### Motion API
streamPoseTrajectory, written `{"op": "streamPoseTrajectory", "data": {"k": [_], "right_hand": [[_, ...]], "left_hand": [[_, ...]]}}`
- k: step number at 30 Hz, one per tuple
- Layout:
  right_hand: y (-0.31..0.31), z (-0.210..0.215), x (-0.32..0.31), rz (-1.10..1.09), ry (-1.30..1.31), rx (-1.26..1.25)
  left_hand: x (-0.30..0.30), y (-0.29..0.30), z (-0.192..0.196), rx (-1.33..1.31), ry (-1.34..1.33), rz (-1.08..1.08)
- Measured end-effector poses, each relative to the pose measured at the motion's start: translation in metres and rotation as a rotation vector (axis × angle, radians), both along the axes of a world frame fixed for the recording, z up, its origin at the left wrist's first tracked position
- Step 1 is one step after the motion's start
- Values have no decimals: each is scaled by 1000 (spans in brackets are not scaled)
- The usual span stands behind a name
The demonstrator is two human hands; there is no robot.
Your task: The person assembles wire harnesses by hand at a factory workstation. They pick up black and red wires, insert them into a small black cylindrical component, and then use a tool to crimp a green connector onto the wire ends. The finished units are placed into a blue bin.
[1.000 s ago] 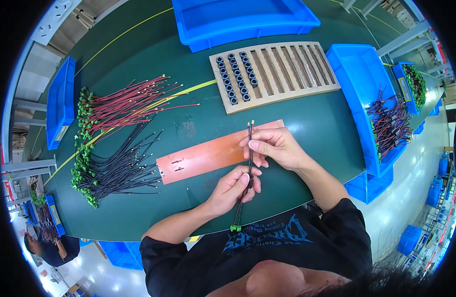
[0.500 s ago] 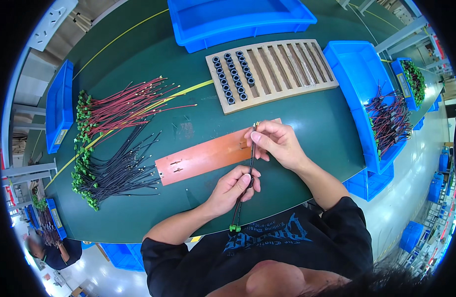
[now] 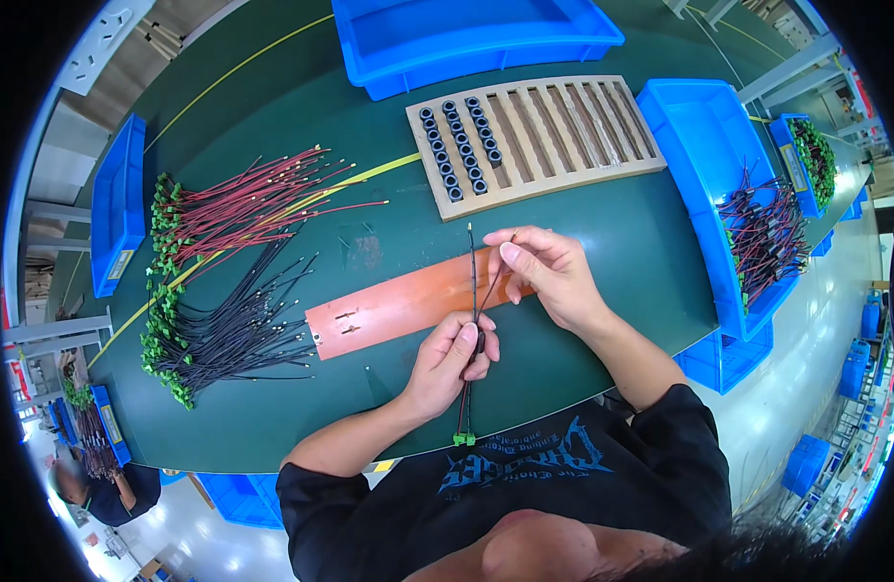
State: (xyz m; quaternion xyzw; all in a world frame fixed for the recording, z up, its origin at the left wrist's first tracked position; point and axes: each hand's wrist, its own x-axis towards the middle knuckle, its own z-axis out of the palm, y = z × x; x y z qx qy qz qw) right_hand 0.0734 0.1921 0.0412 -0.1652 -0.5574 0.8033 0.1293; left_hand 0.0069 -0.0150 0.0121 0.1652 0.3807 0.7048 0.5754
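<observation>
My left hand (image 3: 449, 357) is closed round a pair of thin wires (image 3: 466, 403), from which a green connector (image 3: 464, 439) hangs near the table's front edge. A dark piece shows beside its fingers, mostly hidden. Above that hand the wires part: a black wire (image 3: 472, 272) stands up free with a pale tip, while a dark thin wire (image 3: 493, 288) slants to my right hand (image 3: 549, 272), whose thumb and forefinger pinch its end. Both hands are over the right part of a reddish-orange strip (image 3: 389, 305) with small slots in it.
Red wires (image 3: 243, 209) and black wires (image 3: 238, 335) with green connectors lie at left. A wooden rack (image 3: 563, 131) holds black rings (image 3: 454, 145) in its left slots. Blue bins stand at back (image 3: 486, 58), left (image 3: 119, 209) and right (image 3: 684, 126); the right one holds wired parts.
The two wire tips, held together by my right hand before, are now apart. My right hand has moved slightly right with one wire; the black one stands free.
</observation>
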Motion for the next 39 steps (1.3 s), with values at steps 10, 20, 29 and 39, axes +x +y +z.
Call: {"op": "streamPoseTrajectory", "data": {"k": [10,20,29,39], "right_hand": [[2,13,2,217,-83,-205],[-8,2,3,154,-74,-17],[-16,-2,7,107,-56,149],[36,-5,0,-296,136,-277]], "left_hand": [[-2,-1,-4,-20,57,-112],[-6,4,10,-140,173,-220],[8,-8,9,-152,178,-190],[9,-4,-2,6,104,-79]]}}
